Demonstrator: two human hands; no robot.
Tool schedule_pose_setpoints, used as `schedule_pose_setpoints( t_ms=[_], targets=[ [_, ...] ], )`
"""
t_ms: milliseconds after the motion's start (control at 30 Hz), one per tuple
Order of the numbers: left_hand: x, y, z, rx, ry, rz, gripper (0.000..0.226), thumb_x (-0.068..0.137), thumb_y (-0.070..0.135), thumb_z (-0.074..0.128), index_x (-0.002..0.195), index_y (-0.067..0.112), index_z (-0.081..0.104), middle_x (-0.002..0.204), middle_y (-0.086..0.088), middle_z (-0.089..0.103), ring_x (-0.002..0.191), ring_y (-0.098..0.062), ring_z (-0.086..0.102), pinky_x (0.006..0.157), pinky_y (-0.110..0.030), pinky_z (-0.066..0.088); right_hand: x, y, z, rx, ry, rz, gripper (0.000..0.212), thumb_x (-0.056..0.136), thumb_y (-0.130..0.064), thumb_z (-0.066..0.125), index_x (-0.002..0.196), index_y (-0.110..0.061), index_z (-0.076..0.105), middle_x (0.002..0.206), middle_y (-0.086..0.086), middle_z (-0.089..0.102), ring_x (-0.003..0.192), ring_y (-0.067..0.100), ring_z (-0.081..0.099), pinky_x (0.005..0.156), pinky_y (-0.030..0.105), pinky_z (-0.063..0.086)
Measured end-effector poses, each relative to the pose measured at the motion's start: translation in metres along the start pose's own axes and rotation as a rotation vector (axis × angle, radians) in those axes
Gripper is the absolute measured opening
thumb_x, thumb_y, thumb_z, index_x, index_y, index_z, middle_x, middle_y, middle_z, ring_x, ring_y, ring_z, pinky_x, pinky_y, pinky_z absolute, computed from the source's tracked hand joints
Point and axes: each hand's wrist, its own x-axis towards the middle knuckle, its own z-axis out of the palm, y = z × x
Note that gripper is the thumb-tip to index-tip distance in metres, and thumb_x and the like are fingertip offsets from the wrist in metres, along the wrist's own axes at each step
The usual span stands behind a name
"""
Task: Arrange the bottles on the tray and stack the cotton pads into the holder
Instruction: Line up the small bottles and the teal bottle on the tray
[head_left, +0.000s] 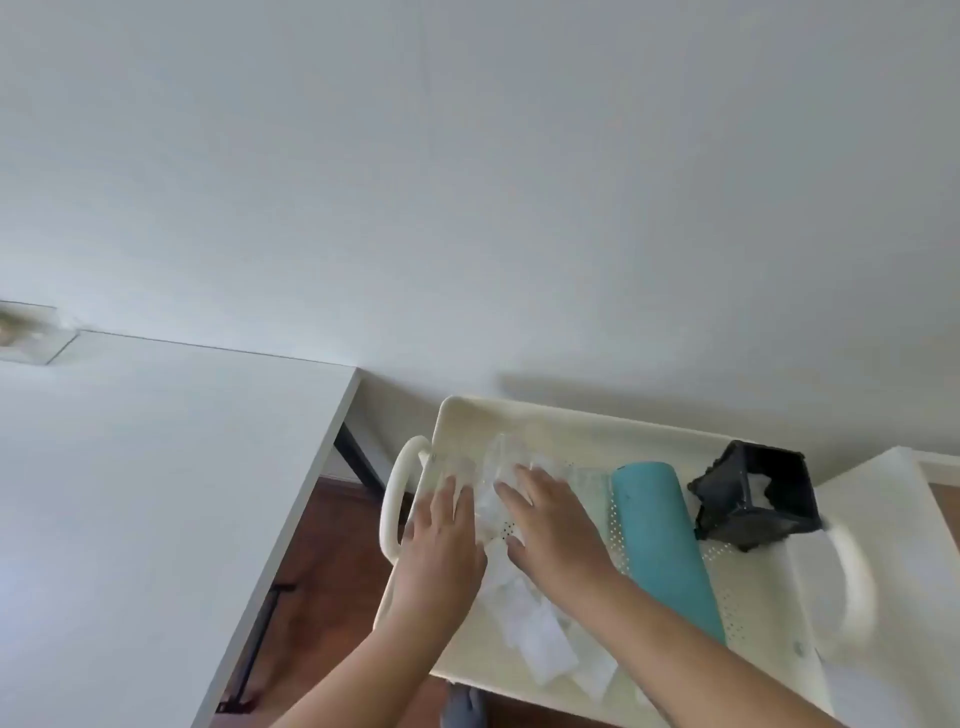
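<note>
A cream perforated tray (571, 413) with looped handles stands by the wall. A teal bottle (661, 540) lies on its side in the middle of it. To the right of the bottle a black holder (758, 499) is tipped over, with something white inside. White square cotton pads (540, 644) are scattered over the tray's near left part. A crumpled clear plastic wrapper (498, 460) lies at the far left. My left hand (441, 545) rests with straight fingers near the left rim. My right hand (550, 525) lies flat on the pads and wrapper beside it.
A white table (156, 467) stands to the left, separated from the tray by a gap showing brown floor (322, 571). The tray's left handle (395, 499) and right handle (857, 582) stick out sideways. A white surface (883, 493) adjoins at the right.
</note>
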Motion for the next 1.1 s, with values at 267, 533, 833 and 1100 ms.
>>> schedule_pose_setpoints(
  t_ms=[267, 533, 833, 1100],
  targets=[
    [0.006, -0.02, 0.011, 0.123, -0.041, 0.042, 0.079, 0.089, 0.009, 0.06, 0.155, 0.013, 0.015, 0.163, -0.012, 0.013, 0.146, -0.033, 0.023, 0.108, -0.035, 0.041, 0.02, -0.017, 0.026, -0.173, 0.003, 0.036, 0.069, 0.09, -0.019, 0.059, 0.147, -0.028, 0.023, 0.159, 0.009, 0.01, 0.147, 0.03, 0.011, 0.12, 0.048, 0.004],
    [0.009, -0.024, 0.009, 0.16, -0.068, 0.084, 0.091, 0.03, 0.003, 0.097, 0.117, 0.011, 0.071, 0.128, -0.012, 0.065, 0.102, -0.032, 0.069, 0.066, -0.036, 0.063, 0.026, -0.027, 0.039, -0.175, 0.089, 0.173, 0.057, 0.067, -0.027, 0.085, 0.117, -0.025, 0.057, 0.139, 0.015, 0.05, 0.128, 0.033, 0.051, 0.11, 0.05, 0.036],
    [0.013, -0.025, 0.013, 0.176, -0.027, 0.062, 0.095, 0.026, 0.0, 0.096, 0.117, 0.016, 0.071, 0.128, -0.014, 0.064, 0.099, -0.035, 0.068, 0.064, -0.036, 0.062, 0.025, -0.017, 0.043, -0.029, 0.162, 0.147, 0.054, 0.071, -0.021, 0.076, 0.117, -0.021, 0.048, 0.145, 0.015, 0.044, 0.132, 0.032, 0.046, 0.114, 0.045, 0.026],
    [0.026, -0.01, -0.005, 0.023, 0.064, 0.131, 0.063, 0.056, 0.001, 0.084, 0.111, 0.016, 0.058, 0.125, -0.006, 0.057, 0.109, -0.033, 0.057, 0.069, -0.034, 0.059, 0.027, 0.005, 0.008, 0.263, 0.179, 0.128, 0.047, 0.086, -0.019, 0.054, 0.132, -0.025, 0.045, 0.155, -0.004, 0.029, 0.138, 0.015, 0.035, 0.091, 0.03, 0.047]
  ],
)
